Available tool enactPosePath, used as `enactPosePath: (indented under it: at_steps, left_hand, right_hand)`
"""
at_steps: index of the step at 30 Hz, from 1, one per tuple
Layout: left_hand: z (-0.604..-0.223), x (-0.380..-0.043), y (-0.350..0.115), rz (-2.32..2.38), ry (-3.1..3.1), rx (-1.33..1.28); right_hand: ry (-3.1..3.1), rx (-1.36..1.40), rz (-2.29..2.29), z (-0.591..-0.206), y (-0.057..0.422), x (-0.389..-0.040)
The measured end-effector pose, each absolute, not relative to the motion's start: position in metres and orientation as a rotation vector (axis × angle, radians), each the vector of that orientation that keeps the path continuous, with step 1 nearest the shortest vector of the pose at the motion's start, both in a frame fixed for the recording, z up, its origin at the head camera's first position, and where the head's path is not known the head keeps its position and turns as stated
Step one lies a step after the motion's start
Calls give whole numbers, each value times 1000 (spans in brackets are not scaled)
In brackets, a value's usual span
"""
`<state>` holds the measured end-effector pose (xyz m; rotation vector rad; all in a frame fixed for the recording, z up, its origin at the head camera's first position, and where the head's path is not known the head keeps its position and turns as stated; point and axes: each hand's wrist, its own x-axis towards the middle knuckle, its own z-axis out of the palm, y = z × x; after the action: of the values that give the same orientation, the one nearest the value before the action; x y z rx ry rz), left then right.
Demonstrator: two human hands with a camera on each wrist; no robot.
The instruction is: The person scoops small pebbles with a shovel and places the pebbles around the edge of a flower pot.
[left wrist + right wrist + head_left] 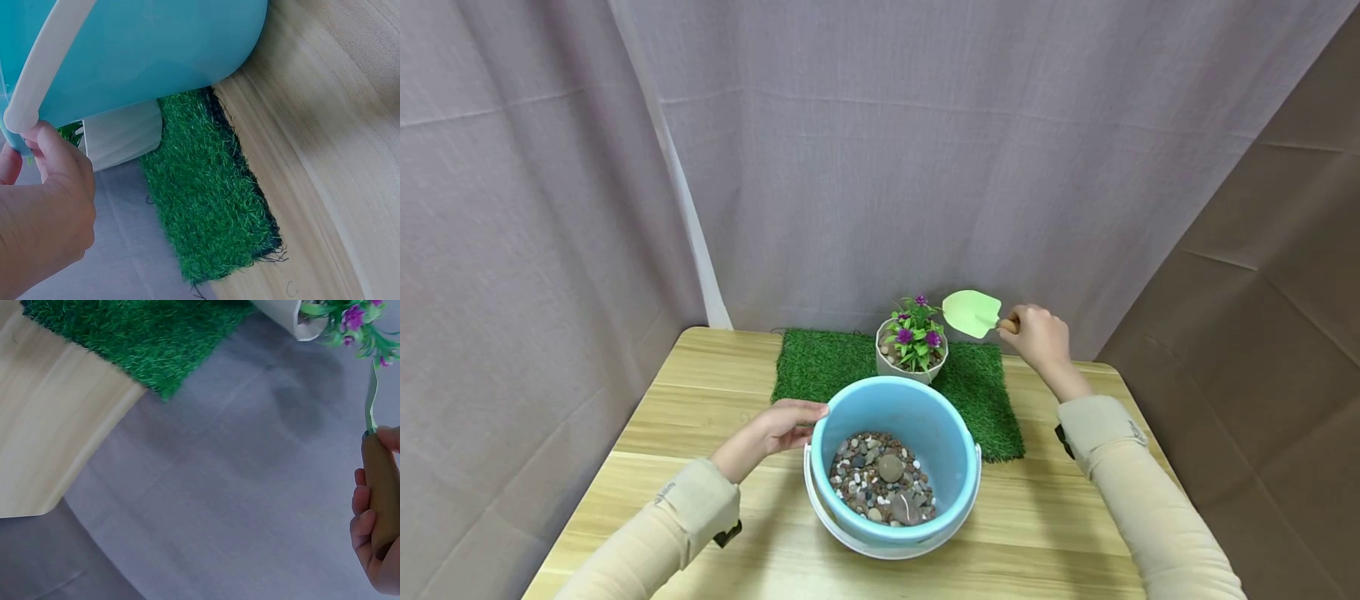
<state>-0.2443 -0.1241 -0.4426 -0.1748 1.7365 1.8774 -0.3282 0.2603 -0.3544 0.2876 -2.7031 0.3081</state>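
A light blue bucket (895, 400) with a white handle (880, 550) stands on the table, pebbles (872, 475) and a few larger stones at its bottom. My left hand (782, 423) pinches the bucket's rim on its left side, thumb and fingers on the edge beside the handle's joint in the left wrist view. In my right hand (1040, 337) is a trowel (972, 312), its brown wooden grip wrapped by the fingers. The pale green blade is raised just right of a potted plant (913, 337) with purple flowers. That white pot holds stones around the stems.
A green artificial grass mat (820, 360) lies under the pot, partly hidden behind the bucket. The wooden table (700, 392) ends at a grey curtain (880, 167) at the back. A brown cloth (1262, 292) hangs on the right.
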Motion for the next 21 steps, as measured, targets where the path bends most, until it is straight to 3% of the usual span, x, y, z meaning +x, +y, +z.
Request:
enactPosePath:
  at_steps: [21]
  left_hand:
    - [-445, -246, -127, 1858, 1753, -160]
  right_hand:
    - [-2722, 451, 379, -341, 240, -283]
